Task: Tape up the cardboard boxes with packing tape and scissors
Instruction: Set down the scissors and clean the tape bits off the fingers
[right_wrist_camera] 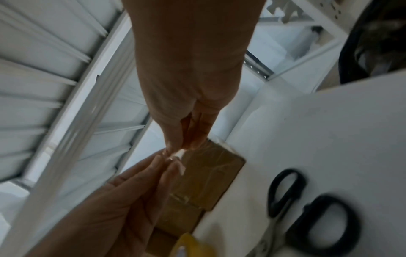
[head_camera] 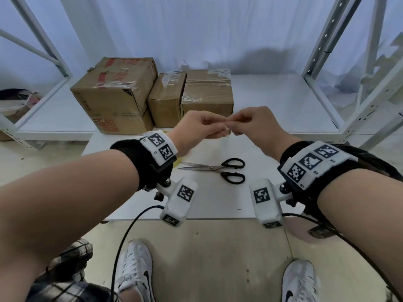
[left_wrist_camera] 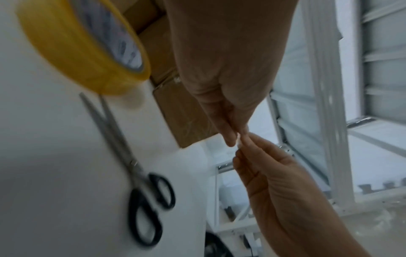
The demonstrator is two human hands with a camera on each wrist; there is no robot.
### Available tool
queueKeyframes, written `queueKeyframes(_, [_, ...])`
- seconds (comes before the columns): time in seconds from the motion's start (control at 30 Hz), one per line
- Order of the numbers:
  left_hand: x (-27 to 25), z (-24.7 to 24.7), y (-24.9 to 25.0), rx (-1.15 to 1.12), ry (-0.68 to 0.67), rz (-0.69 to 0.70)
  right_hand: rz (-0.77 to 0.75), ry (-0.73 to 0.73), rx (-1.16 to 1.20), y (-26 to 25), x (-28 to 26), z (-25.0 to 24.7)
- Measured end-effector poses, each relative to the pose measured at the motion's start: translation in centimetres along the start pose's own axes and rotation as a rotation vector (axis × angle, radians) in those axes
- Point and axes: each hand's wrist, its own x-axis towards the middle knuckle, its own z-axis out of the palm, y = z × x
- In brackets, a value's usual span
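Note:
Both my hands are raised over the white table [head_camera: 272, 188], fingertips meeting. My left hand [head_camera: 218, 125] and right hand [head_camera: 236, 125] each pinch a small crumpled scrap of clear tape [right_wrist_camera: 177, 156], also seen as the tape scrap [left_wrist_camera: 238, 139] between the fingertips. Black-handled scissors [head_camera: 216, 168] lie on the table below the hands, slightly apart at the blades. A yellow packing tape roll [left_wrist_camera: 83, 47] sits on the table left of the scissors, mostly hidden under my left wrist in the head view. Three taped cardboard boxes stand behind: a large one [head_camera: 113, 92], a narrow one [head_camera: 166, 99] and a third [head_camera: 207, 92].
White metal shelf frames [head_camera: 331, 62] flank the low white shelf [head_camera: 283, 105] that carries the boxes. Black cables [head_camera: 122, 243] hang from both wrists past the table's front edge. My shoes [head_camera: 135, 271] stand on the beige floor.

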Motion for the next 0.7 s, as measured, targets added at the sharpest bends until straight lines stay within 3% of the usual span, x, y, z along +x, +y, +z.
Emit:
queueKeyframes(0.07, [0.2,-1.2,0.6,-0.034,0.052,0.005,0.063,0.013,0.303,-0.8,0.0,0.6])
queueKeyframes(0.13, [0.2,-2.0,1.1,-0.065,0.069,0.003,0.072,-0.002,0.402,-1.6,0.1,1.2])
queueKeyframes(0.3, [0.3,-1.4,1.4,-0.001,0.058,-0.018,0.008,0.014,0.272,-1.9,-0.1,1.7])
queueKeyframes(0.4, [0.7,0.6,1.7,-0.078,0.029,-0.064,0.025,0.069,0.231,-0.9,-0.1,0.2])
queueKeyframes(0.7, [3.0,12.2,1.8,-0.105,-0.087,-0.140,0.011,0.251,-0.206,4.3,-3.8,-9.5])
